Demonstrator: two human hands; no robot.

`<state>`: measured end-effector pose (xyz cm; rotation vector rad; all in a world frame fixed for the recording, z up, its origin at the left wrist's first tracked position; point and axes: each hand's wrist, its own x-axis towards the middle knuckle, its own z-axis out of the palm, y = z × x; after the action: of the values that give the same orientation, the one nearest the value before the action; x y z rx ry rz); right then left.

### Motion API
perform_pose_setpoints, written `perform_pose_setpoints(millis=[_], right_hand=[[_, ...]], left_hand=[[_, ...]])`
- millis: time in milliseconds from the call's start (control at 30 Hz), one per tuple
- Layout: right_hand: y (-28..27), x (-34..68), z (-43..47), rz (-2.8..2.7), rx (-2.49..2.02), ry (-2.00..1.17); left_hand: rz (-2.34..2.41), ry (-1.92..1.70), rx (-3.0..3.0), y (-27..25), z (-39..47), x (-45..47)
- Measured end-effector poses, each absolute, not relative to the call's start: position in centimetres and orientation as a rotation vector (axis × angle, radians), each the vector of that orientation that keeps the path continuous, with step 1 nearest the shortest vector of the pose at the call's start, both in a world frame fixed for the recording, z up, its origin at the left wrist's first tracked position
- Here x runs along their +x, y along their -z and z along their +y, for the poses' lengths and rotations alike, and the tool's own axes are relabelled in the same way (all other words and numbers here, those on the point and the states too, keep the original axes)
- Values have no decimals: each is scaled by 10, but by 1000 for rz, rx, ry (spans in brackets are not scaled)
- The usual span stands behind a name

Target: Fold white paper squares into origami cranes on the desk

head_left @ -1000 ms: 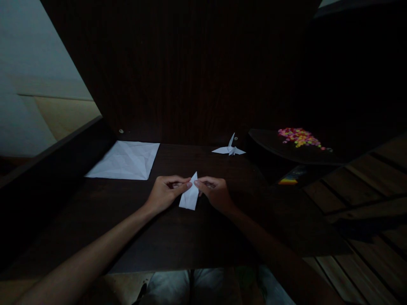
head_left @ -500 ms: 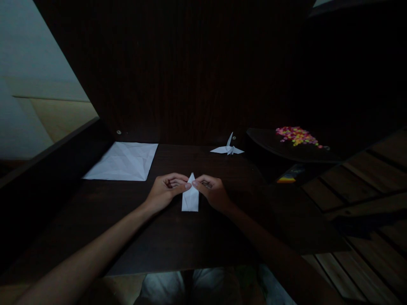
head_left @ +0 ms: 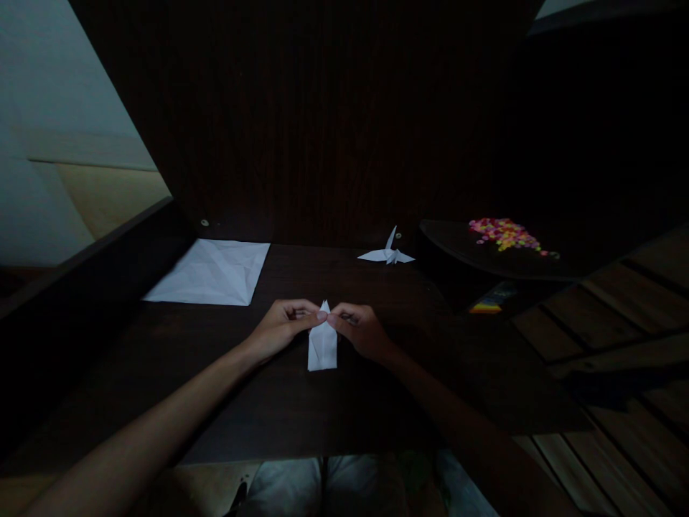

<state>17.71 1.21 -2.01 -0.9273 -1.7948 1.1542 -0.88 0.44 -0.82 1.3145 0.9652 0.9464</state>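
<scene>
A small piece of folded white paper [head_left: 323,350] with a narrow pointed top is held upright between my two hands, over the dark wooden desk [head_left: 258,424]. My left hand [head_left: 285,323] pinches its upper left edge, thumb in front and fingers behind. On the opposite edge, my right hand [head_left: 359,327] pinches in the same way, the two thumb tips almost meeting near the point. Behind my right hand stands a white origami crane [head_left: 388,255] with spread wings. A creased white paper sheet [head_left: 215,271] lies flat beyond my left hand.
Small pink and yellow pieces [head_left: 509,235] are heaped on a dark curved shelf [head_left: 452,237] at the right. Below it is a rainbow-striped object [head_left: 487,307]. A raised dark side panel [head_left: 97,273] bounds the desk on the left.
Both hands and the folded paper have come slightly lower and nearer to me. My thumbs sit closer together at the paper's point, whose tips now look slightly parted.
</scene>
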Motion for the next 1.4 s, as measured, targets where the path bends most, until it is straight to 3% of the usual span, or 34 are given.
perform_pose_setpoints(millis=[233,567,1200,1400], right_hand=[[20,176,9,-1769,-920,-1222],[20,167,8,-1454,-1032,-1573],[15,175,8,-1510,-1090,-1483],[17,175,11,-1492,-1074,-1356]], left_hand=[[925,-995,1287,5,3,-6],[1050,-1312,1176,7,7,-7],[1023,-938,1323,-2,10,-19],[1029,-1055,1321,-4,7,-16]])
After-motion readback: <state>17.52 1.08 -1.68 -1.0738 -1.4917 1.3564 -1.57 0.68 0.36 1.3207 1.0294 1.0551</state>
